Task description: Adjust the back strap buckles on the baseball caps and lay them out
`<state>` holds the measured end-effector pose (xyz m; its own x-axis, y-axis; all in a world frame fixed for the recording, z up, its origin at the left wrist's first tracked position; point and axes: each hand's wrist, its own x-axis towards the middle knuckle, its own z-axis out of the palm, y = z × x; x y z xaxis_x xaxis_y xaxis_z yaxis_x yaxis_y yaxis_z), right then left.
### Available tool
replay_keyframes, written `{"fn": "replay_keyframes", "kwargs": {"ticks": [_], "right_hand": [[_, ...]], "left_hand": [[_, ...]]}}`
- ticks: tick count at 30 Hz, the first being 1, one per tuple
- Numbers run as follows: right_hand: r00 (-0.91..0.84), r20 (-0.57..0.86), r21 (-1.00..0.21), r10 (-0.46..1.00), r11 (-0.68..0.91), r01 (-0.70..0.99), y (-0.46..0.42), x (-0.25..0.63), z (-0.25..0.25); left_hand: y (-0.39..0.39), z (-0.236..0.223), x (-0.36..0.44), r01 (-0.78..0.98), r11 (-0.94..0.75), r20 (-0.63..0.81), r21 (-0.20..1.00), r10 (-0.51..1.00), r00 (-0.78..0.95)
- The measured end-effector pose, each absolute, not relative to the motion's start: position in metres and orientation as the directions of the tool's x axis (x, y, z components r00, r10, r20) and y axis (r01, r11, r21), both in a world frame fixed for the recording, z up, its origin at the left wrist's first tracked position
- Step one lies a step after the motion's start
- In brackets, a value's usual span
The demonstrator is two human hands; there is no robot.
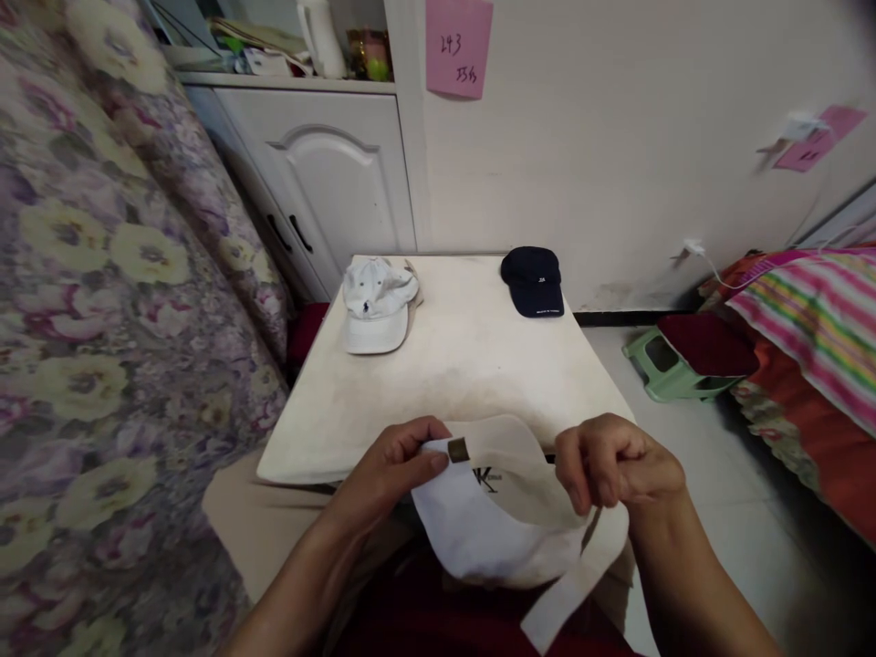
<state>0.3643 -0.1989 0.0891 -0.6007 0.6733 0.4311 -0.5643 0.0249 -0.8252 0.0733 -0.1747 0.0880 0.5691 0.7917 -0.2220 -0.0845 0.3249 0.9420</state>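
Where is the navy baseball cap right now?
In the head view, the navy baseball cap lies at the far right corner of the table, by the wall, beyond the right hand and right of the pale baseball cap.

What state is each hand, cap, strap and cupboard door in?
White cap: held, inside showing
Strap: unfastened, end hanging
Left hand: gripping white cap's edge
Right hand: pinching strap's base
Pale cap: on table, crown up
Navy cap: on table, crown up
Cupboard door: shut

To my left I see a flowered curtain [102, 319] beside a white cabinet [342, 182]; ahead, a pink note [458, 47] on the wall [581, 137]; to my right, a green stool [677, 381] near a striped cloth [818, 319].
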Motion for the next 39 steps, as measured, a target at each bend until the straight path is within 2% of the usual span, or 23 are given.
{"fn": "replay_keyframes", "kwargs": {"ticks": [4, 10, 17, 21, 24, 28, 32, 35, 39], "right_hand": [[-0.593, 0.431, -0.833, 0.68, 0.047, -0.552, -0.199, 0.368, 0.085], [-0.688, 0.448, -0.836, 0.571, -0.005, -0.549, -0.197, 0.37, 0.083], [-0.763, 0.381, -0.923, 0.521, 0.162, -0.35, -0.197, 0.381, 0.1], [-0.645, 0.413, -0.901, 0.643, 0.187, -0.39, -0.197, 0.38, 0.105], [-0.564, 0.379, -0.877, 0.734, 0.091, -0.471, -0.196, 0.373, 0.106], [-0.573, 0.3, -0.858, 0.763, -0.046, -0.511, -0.192, 0.365, 0.107], [-0.575, 0.297, -0.863, 0.762, -0.045, -0.504, -0.19, 0.365, 0.115], [-0.574, 0.255, -0.91, 0.778, -0.007, -0.414, -0.189, 0.364, 0.128], [-0.605, 0.17, -0.977, 0.778, 0.054, -0.205, -0.186, 0.358, 0.138]], "left_hand": [[-0.175, 0.089, 0.075, -0.095, 0.352, -0.244, 0.931, 0.795, 0.555], [-0.175, 0.088, 0.078, -0.098, 0.36, -0.259, 0.928, 0.809, 0.527], [-0.174, 0.086, 0.08, -0.119, 0.383, -0.273, 0.916, 0.814, 0.513], [-0.174, 0.087, 0.081, -0.121, 0.377, -0.27, 0.918, 0.819, 0.506], [-0.175, 0.087, 0.081, -0.13, 0.368, -0.261, 0.921, 0.828, 0.496], [-0.175, 0.089, 0.081, -0.127, 0.356, -0.253, 0.926, 0.833, 0.492], [-0.176, 0.093, 0.083, -0.115, 0.34, -0.241, 0.933, 0.831, 0.502], [-0.176, 0.094, 0.086, -0.1, 0.359, -0.256, 0.928, 0.809, 0.529], [-0.174, 0.095, 0.089, -0.082, 0.344, -0.243, 0.935, 0.794, 0.557]]}}
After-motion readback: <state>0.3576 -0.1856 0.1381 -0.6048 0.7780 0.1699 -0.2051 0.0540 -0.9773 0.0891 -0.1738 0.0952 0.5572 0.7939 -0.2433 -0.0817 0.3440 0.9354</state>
